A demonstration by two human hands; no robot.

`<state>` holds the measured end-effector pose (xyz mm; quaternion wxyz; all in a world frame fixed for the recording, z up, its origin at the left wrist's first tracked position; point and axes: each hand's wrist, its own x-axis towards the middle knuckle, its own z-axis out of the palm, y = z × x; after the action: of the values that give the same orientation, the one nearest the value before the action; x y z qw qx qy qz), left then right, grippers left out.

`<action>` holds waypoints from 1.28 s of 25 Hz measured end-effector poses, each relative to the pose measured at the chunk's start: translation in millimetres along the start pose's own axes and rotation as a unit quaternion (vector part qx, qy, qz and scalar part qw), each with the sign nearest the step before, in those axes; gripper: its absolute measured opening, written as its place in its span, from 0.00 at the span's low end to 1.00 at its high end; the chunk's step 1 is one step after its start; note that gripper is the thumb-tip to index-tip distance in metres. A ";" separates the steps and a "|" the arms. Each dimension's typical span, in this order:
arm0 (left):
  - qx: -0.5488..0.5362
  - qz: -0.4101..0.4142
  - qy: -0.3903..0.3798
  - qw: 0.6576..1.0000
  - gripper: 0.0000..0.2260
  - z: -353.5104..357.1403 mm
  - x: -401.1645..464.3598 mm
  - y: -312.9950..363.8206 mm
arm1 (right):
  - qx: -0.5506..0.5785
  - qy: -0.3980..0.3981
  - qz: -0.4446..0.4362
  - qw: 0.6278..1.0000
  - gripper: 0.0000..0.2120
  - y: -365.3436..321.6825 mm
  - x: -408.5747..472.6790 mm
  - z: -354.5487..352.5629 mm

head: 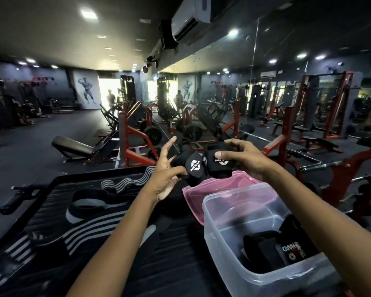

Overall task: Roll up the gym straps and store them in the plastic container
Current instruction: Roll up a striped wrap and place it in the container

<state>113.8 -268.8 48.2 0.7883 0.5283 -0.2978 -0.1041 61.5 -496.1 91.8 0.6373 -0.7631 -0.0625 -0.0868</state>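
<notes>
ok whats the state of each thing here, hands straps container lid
left hand: partly open, lower fingers pinching the strap, upper fingers spread
right hand: gripping the strap, thumb on top
black logo strap: held in the air between both hands, partly bunched
plastic container: open, a rolled black strap already inside
pink lid: off, lying behind the container
striped bands: loose, unrolled on the dark surface

Can't make out where the black strap [198, 166] ends, since the bunch runs behind the left hand [166, 176] and under the right hand [242, 159]. Logo print only half readable, thumb sits on it. Rolled straps [272, 254] in the clear container [225, 213] partly blocked by the right forearm, label cut short. Striped wraps [79, 230] run off the left edge. Far-off figures by the bright doorway [108, 88] way too small and blown out.
</notes>
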 end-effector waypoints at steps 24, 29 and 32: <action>0.505 0.012 -0.301 0.809 0.28 125.1 -7.0 -11.6 | -0.076 0.021 0.119 0.990 0.25 8.4 -110.8 -99.4; 0.615 0.056 -0.289 0.731 0.28 145.4 -3.1 -35.3 | -0.200 0.020 0.100 0.975 0.25 19.1 -111.7 -104.1; 0.627 0.056 -0.289 0.722 0.24 150.6 -0.9 -44.5 | -0.349 -0.002 0.111 0.931 0.26 29.5 -104.5 -109.4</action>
<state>32.5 -403.2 47.8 0.1576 0.8285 -0.5373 0.0027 -40.3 -607.4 60.1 0.3366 -0.9395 0.0556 -0.0299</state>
